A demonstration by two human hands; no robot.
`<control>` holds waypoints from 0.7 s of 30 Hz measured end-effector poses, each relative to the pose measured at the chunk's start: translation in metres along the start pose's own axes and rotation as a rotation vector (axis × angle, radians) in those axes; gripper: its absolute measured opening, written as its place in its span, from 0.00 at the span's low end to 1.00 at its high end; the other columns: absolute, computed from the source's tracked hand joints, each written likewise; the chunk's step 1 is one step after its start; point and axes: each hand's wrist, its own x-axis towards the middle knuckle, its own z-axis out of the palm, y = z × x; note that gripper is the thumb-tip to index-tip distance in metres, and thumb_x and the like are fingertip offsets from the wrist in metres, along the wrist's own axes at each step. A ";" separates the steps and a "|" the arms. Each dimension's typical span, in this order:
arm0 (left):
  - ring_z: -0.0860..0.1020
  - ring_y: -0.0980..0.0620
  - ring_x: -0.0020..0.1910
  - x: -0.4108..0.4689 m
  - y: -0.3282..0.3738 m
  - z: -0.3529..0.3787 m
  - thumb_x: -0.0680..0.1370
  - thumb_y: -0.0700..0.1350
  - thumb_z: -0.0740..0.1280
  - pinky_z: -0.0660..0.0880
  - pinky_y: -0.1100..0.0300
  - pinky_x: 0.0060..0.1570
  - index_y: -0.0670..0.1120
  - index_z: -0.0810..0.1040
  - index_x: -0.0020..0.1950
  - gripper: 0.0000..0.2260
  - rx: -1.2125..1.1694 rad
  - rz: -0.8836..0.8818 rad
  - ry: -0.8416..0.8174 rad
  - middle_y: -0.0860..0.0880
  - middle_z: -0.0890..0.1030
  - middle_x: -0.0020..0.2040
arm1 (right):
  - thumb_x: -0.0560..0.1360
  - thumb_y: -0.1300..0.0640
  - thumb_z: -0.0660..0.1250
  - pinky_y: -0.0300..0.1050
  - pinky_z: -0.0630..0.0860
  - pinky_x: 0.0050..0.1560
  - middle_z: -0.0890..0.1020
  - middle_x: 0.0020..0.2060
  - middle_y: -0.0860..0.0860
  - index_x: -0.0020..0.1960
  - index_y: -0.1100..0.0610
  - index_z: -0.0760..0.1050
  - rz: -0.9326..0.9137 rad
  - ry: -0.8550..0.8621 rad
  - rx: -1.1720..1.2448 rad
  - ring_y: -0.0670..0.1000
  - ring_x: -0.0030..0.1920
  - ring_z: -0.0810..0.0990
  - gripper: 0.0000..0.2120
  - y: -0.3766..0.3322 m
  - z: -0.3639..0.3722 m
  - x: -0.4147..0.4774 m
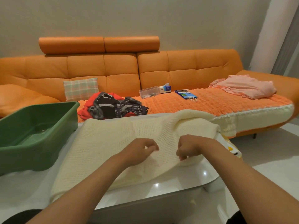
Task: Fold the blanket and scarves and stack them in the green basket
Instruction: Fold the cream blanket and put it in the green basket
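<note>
One cream blanket [123, 143] is spread on the bench [169, 188], long axis left to right, its near hem pinched by the curled fingers [182, 156] of the right hand [191, 147]. Just beside it the left hand [140, 151] is curled; its grip cannot be told. The green basket [29, 157] is set leftward.

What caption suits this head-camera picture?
Left hand and right hand pinch a cream blanket spread on the table beside the green basket.

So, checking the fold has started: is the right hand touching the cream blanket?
Touching. In the head view the right hand pinches the near edge of the cream blanket, held just above the white table.
</note>
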 end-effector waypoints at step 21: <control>0.69 0.48 0.62 0.033 -0.021 -0.012 0.82 0.60 0.52 0.64 0.49 0.62 0.57 0.80 0.62 0.20 0.579 -0.048 0.056 0.50 0.75 0.62 | 0.72 0.38 0.72 0.51 0.70 0.69 0.68 0.73 0.48 0.74 0.45 0.66 -0.089 0.175 0.096 0.51 0.69 0.71 0.34 -0.013 0.007 0.039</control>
